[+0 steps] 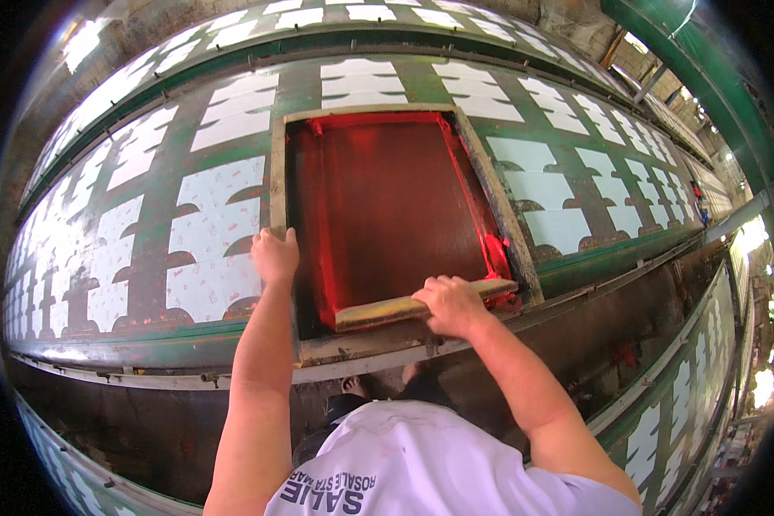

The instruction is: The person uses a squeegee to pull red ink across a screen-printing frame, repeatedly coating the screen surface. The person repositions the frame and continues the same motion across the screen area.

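Observation:
A wooden-framed printing screen (pixel 397 206) lies flat on the long green table, its mesh dark red with brighter red ink along the sides. My left hand (pixel 275 254) grips the left rail of the screen frame (pixel 279 172), fingers wrapped over it. Near the frame's front end, a wooden-handled squeegee (pixel 378 313) lies across the mesh, slightly tilted, its right end higher in view. My right hand (pixel 452 304) is closed round the squeegee's middle. Red ink (pixel 495 256) is heaped by the squeegee's right end. The squeegee's blade is hidden under its handle.
White cut fabric pieces (pixel 219 228) lie in rows on the green table (pixel 159 267); those at left carry small red prints. A metal rail (pixel 181 380) with stops runs along the near edge. Another table with white pieces (pixel 662 430) stands behind at right. A green beam (pixel 705 77) crosses the upper right.

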The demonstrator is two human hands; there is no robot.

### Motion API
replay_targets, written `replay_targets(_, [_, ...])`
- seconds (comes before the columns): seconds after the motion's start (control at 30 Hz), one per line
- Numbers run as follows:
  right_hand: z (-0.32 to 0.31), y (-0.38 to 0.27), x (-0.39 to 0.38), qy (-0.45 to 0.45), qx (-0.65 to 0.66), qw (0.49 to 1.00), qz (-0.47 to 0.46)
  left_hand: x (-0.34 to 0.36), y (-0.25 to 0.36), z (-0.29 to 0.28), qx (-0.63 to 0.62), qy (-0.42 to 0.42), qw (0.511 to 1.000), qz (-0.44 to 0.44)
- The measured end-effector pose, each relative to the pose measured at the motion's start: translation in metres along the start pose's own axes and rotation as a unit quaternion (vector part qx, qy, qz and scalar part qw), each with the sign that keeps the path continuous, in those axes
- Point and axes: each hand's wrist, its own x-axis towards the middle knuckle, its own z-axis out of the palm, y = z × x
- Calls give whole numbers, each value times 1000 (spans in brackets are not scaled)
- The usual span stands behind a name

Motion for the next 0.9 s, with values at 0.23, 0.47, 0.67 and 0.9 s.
replay_targets(0.23, [14,1,-33,89,69,991,-67,3,8,1,41,-25,999,-22])
replay_targets(0.47, [9,92,-60,159,203,959,-115,7,27,4,126,-38,987,-89])
replay_targets(0.67, [-21,188,-70,274,179,945,22,6,38,5,150,-35,982,-107])
replay_targets(0.9, [-9,93,-33,32,228,939,-256,7,43,3,136,-44,982,-125])
